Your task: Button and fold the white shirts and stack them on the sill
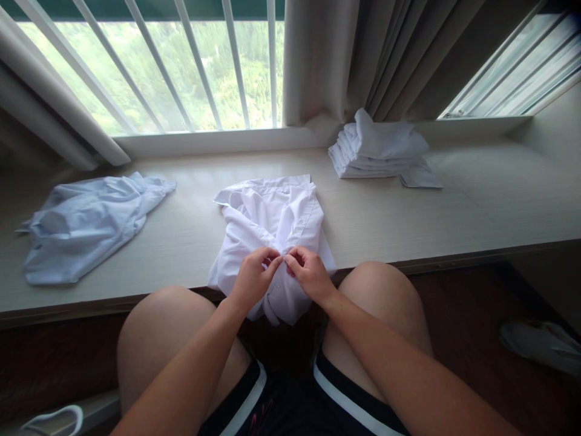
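A white button-up shirt [254,224] lies on the light wooden ledge, collar toward the window, its lower end hanging over the front edge between my knees. My left hand [258,269] pinches the front placket from the left side. Close beside it, my right hand [308,269] pinches the placket's other edge, fingertips almost touching those of the left. The collar is spread and the upper front gapes in a V above my fingers. Whether a button sits between my fingertips is too small to tell.
A crumpled white garment [91,224] lies at the ledge's left. Folded white garments form a stack [381,148] at the back right. Behind the ledge [476,206] are grey curtains [318,60] and a barred window [218,72]. A pale shoe-like item [540,342] rests on the dark floor.
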A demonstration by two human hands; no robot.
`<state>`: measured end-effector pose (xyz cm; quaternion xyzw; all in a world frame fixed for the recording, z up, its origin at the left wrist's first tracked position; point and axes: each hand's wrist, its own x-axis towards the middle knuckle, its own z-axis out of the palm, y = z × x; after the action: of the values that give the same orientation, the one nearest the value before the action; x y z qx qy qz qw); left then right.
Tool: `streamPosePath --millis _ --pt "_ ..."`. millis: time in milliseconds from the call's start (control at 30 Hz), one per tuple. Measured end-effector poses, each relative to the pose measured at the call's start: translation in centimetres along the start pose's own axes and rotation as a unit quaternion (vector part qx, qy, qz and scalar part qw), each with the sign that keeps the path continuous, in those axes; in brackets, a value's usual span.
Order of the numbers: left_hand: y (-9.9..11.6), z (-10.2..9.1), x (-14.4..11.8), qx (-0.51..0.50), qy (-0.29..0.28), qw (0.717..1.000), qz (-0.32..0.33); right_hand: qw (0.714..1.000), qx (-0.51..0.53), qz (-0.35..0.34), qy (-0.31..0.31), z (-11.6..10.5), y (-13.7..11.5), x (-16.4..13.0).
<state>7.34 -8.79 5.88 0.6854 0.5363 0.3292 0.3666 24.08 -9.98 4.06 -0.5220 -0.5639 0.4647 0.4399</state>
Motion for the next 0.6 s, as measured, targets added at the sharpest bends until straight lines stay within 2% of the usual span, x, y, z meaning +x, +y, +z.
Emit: streamPosePath --millis 600 --pt "-0.22 -0.24 0.21 -0.026 0.001 1.0 -0.01 0.999 0.028 0.015 -0.005 -0.13 0.18 0.19"
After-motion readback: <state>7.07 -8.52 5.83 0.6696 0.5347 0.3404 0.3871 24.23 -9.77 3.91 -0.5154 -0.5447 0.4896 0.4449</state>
